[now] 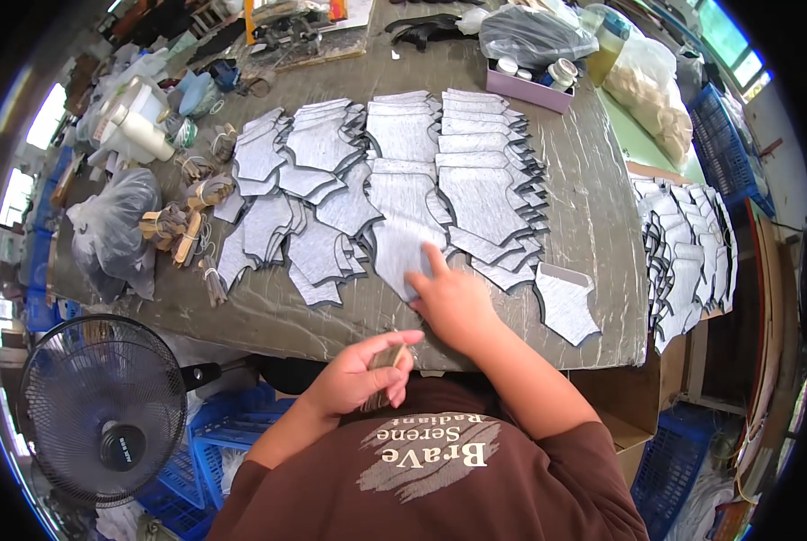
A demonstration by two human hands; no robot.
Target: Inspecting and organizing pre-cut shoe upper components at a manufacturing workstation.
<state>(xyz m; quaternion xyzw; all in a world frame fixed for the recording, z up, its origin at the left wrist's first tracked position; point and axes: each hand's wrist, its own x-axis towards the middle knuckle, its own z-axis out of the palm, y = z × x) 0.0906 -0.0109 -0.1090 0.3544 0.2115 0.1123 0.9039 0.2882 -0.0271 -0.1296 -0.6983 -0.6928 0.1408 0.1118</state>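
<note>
My right hand [453, 302] lies flat, fingers spread, on a grey cut piece [401, 255] at the near edge of the spread on the worktable [592, 225]. My left hand [367, 370] hovers close to my chest, closed around a small stack of tan pieces [387, 361]. Several overlapping rows of grey shaped pieces [403, 171] with dark edges fan out across the table ahead of both hands. One lone grey piece [565, 302] rests to the right of my right hand.
Tan bundles [187, 221] and a grey plastic bag [115, 230] sit at the table's left. A pink box of tape rolls [529, 81] stands at the back. More grey pieces [687, 252] cover a side table on the right. A black fan [101, 410] stands low left beside blue crates [214, 442].
</note>
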